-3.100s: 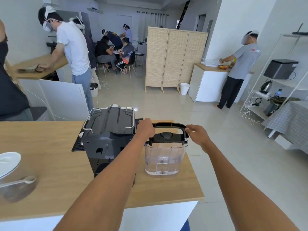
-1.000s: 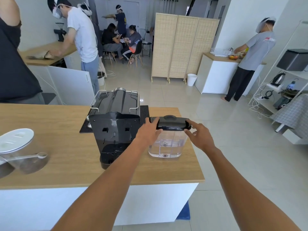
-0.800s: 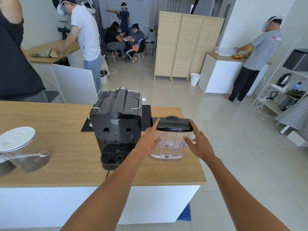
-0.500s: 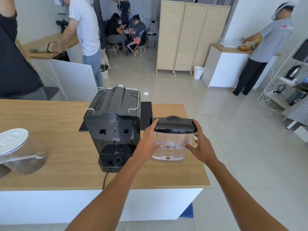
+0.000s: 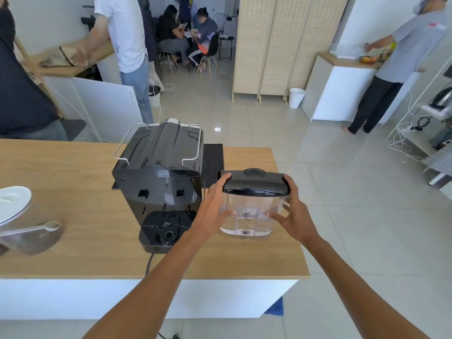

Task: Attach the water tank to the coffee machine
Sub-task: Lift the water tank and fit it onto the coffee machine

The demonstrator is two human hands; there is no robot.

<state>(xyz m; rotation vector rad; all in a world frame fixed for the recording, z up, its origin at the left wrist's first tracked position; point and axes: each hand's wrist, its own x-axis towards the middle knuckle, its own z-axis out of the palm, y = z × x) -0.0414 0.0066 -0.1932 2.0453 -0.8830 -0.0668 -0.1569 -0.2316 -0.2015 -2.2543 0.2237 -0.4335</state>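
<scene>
- water tank sits clamped between both hands, just right of the coffee machine
- left hand and right hand fingers wrapped around its clear sides, gripping

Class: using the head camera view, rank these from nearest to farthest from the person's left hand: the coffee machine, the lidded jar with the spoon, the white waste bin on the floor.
1. Coffee machine: just left of the left hand, on the counter.
2. Lidded jar: at the counter's far left edge.
3. White waste bin: across the room, by the folding screen.
</scene>
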